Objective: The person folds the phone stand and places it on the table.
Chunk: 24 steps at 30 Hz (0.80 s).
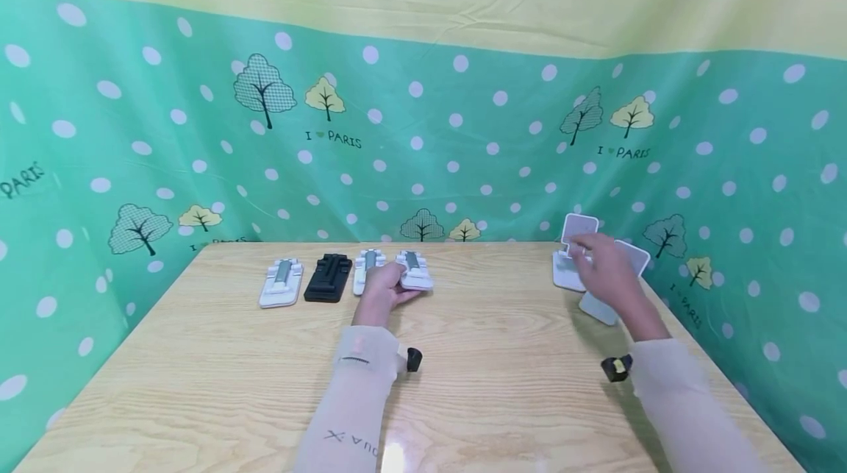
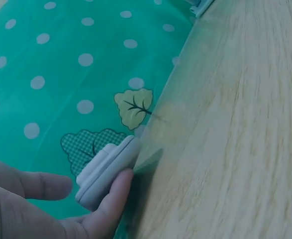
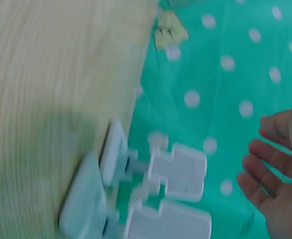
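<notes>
A folded white phone stand [image 1: 415,271] with a grey centre strip is at the right end of a row. My left hand [image 1: 385,285] holds it by its near left side; in the left wrist view one digit lies along the underside of the phone stand [image 2: 108,172]. On the right stand two unfolded white phone stands; the farther phone stand [image 1: 567,274] has its plate raised, and the nearer phone stand [image 1: 598,309] is partly behind my right hand [image 1: 607,273]. In the right wrist view that hand's fingers [image 3: 265,164] are loosely bent, apart from both stands, with nothing in them.
Left of the held stand lie a folded white stand [image 1: 365,267], a folded black stand [image 1: 329,278] and another folded white stand [image 1: 281,283]. They rest along the back of the wooden table [image 1: 476,377]. A green dotted curtain [image 1: 450,142] hangs behind and at both sides.
</notes>
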Tool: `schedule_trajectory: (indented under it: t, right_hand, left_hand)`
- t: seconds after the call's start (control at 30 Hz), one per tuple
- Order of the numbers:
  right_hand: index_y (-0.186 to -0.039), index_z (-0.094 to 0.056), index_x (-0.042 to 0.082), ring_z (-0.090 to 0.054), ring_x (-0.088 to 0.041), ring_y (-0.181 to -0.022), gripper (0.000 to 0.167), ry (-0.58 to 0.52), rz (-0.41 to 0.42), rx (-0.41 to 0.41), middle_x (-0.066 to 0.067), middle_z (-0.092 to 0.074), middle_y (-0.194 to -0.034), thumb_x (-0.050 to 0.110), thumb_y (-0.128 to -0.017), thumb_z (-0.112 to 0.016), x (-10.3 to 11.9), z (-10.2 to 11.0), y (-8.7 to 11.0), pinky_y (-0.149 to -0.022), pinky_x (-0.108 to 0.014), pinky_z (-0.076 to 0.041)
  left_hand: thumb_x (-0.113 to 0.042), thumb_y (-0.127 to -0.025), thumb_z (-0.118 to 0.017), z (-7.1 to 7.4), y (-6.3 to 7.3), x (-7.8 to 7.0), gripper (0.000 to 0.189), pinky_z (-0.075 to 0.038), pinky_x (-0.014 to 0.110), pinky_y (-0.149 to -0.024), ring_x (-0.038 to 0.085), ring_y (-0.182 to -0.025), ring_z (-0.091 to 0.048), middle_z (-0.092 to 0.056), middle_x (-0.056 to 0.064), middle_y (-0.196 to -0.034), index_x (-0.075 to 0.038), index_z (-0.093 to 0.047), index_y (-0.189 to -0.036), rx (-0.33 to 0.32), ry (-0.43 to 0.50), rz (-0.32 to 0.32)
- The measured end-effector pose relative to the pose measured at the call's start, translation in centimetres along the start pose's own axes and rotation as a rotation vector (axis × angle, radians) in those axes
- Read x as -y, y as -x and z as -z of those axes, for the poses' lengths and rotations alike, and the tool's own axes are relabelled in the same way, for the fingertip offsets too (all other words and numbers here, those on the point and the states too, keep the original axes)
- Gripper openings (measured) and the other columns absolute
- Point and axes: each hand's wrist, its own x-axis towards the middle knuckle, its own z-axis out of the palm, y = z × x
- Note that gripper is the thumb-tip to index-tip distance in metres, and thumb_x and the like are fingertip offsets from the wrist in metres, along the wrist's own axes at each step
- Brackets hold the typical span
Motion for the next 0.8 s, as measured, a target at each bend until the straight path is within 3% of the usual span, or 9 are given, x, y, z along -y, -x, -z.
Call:
schedule_trajectory:
  t: [0.17, 0.3, 0.47, 0.6, 0.7, 0.8]
  right_hand:
    - [-0.136, -0.056, -0.008, -0.039, -0.059, -0.128, 0.040, 0.026, -0.164, -0.145, -0.038, -0.050, -0.136, 0.013, -0.103, -0.056, -2.8, 2.5, 1.0, -0.105, -0.076, -0.033]
    - [-0.144, -0.046, -0.010, -0.036, -0.060, -0.129, 0.049, -0.036, -0.294, -0.205, -0.040, -0.044, -0.139, 0.014, -0.102, -0.056, -4.9, 3.4, 1.7, -0.105, -0.075, -0.033]
    - [-0.152, -0.032, -0.011, -0.040, -0.059, -0.129, 0.061, -0.166, -0.442, -0.165, -0.041, -0.039, -0.145, 0.025, -0.106, -0.051, -6.9, 3.5, 2.5, -0.104, -0.072, -0.041]
    - [-0.151, -0.035, -0.011, -0.045, -0.056, -0.128, 0.062, -0.219, -0.515, -0.126, -0.040, -0.044, -0.143, 0.031, -0.107, -0.049, -7.8, 3.1, 2.8, -0.101, -0.067, -0.046]
    - [-0.149, -0.037, -0.011, -0.046, -0.052, -0.127, 0.064, -0.247, -0.568, -0.084, -0.037, -0.047, -0.141, 0.035, -0.107, -0.047, -8.3, 2.9, 3.0, -0.095, -0.060, -0.049]
    - [-0.148, -0.039, -0.012, -0.051, -0.048, -0.121, 0.064, -0.270, -0.601, -0.045, -0.035, -0.050, -0.138, 0.036, -0.107, -0.047, -8.5, 2.9, 3.1, -0.084, -0.045, -0.053]
  left_hand:
    - [-0.005, -0.105, -0.048, 0.1, 0.5, -0.6, 0.057, -0.053, 0.056, -0.105, 0.043, -0.130, -0.056, -0.052, 0.029, -0.145, -0.004, -0.029, -0.159, 0.005, -0.016, 0.006]
    - [-0.009, -0.106, -0.047, 0.2, 0.8, -0.9, 0.055, -0.051, 0.060, -0.106, 0.044, -0.131, -0.055, -0.051, 0.029, -0.146, -0.005, -0.032, -0.159, 0.020, -0.015, 0.024]
    - [-0.011, -0.106, -0.048, 0.4, 0.9, -1.0, 0.058, -0.049, 0.063, -0.107, 0.046, -0.131, -0.054, -0.051, 0.031, -0.146, -0.005, -0.027, -0.160, 0.023, -0.036, 0.017]
    - [-0.010, -0.106, -0.047, 0.3, 1.2, -1.3, 0.065, -0.043, 0.066, -0.110, 0.047, -0.135, -0.050, -0.046, 0.029, -0.150, -0.010, -0.017, -0.164, 0.037, -0.024, 0.011]
    - [-0.012, -0.106, -0.050, 0.1, 1.5, -1.7, 0.066, -0.038, 0.066, -0.114, 0.044, -0.139, -0.045, -0.042, 0.024, -0.155, -0.009, -0.018, -0.163, 0.046, -0.017, 0.017]
    - [-0.016, -0.104, -0.054, -0.2, 2.0, -2.3, 0.065, -0.032, 0.069, -0.117, 0.041, -0.145, -0.037, -0.034, 0.022, -0.160, -0.003, -0.024, -0.160, 0.033, -0.063, 0.001]
